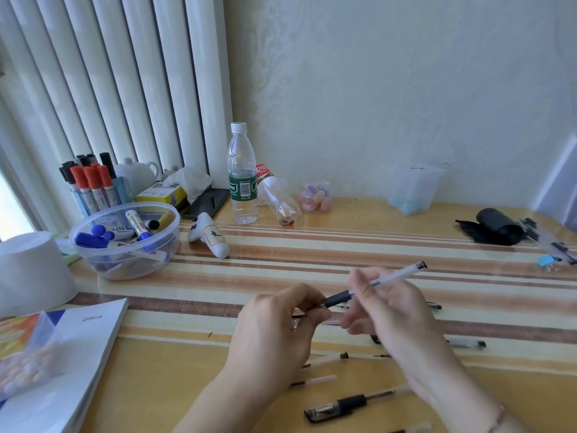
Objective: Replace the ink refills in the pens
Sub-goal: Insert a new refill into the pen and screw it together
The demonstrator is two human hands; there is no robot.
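A white-barrelled pen (pixel 394 276) with a black rubber grip slants up to the right above the striped table. My right hand (pixel 387 310) grips its barrel at mid-length. My left hand (pixel 278 326) pinches the tip end of the black grip between thumb and fingers. Beneath my hands lie loose pen parts: a black pen cap with a grip section (pixel 340 406), thin white refills (pixel 324 360), and two more pens (pixel 466 343) to the right.
A clear bowl of markers (pixel 125 242) and a marker holder (pixel 90 182) stand at the back left. A water bottle (pixel 242 176), a white controller (pixel 209 235), an office booklet (pixel 78 348), a white cup (pixel 31 273) and a black roll (pixel 496 226) also sit on the table.
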